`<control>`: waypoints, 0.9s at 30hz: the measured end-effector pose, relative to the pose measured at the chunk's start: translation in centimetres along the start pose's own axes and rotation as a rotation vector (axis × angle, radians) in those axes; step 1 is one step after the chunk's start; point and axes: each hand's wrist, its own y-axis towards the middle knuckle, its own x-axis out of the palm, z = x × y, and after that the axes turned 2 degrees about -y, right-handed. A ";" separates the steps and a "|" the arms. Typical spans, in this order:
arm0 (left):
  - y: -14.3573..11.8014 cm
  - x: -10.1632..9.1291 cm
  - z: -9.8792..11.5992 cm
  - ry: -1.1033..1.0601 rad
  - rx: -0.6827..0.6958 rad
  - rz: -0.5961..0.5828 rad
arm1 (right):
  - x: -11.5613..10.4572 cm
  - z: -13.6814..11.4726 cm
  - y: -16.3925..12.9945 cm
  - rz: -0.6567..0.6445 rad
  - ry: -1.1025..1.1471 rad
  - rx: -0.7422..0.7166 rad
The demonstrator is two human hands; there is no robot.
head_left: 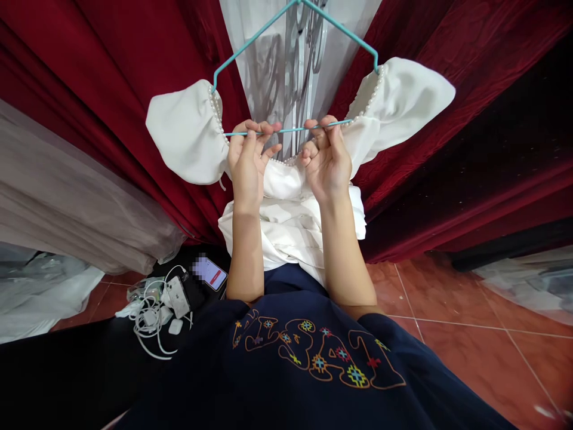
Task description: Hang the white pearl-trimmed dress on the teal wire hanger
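A thin turquoise clothes hanger (257,37) is held up in front of me. My left hand (250,152) is closed on the left part of its bottom bar, and my right hand (326,155) pinches the same bar further right. A white dress (286,221) with puffy sleeves hangs from the hanger, its pearl-edged neckline below the bar. One sleeve (188,134) spreads left of my left hand, the other (403,107) right of my right hand. The lower dress lies bunched against my lap, partly hidden behind my forearms.
Dark red curtains (416,36) hang on both sides, with pale sheer fabric (67,173) at the left. On a black surface (98,364) lie a lit phone (210,272), a white phone (178,297) and tangled white cables (150,322). Red tiles (447,298) cover the floor.
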 end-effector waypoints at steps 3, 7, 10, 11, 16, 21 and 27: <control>-0.5 -0.4 0.0 0.137 -0.064 0.019 | 0.2 0.0 0.0 0.030 0.095 -0.006; -1.4 -0.5 0.9 0.381 0.192 0.143 | 0.6 -0.5 -0.3 0.040 0.176 0.011; -1.3 -0.6 1.4 0.495 0.601 0.274 | 0.8 -0.9 -0.6 0.021 0.190 0.033; -1.0 -0.8 1.4 0.550 0.697 0.307 | 0.8 -1.0 -0.6 0.016 0.190 0.042; 2.3 -2.4 -0.2 0.818 0.840 0.412 | 0.3 -1.0 -0.4 0.025 0.202 0.021; 6.4 -6.1 -0.4 0.711 0.794 0.408 | 0.3 -1.5 -0.4 0.063 0.218 -0.007; 11.4 -12.8 0.6 0.620 0.660 0.358 | 0.8 -2.1 -0.6 0.085 0.203 -0.008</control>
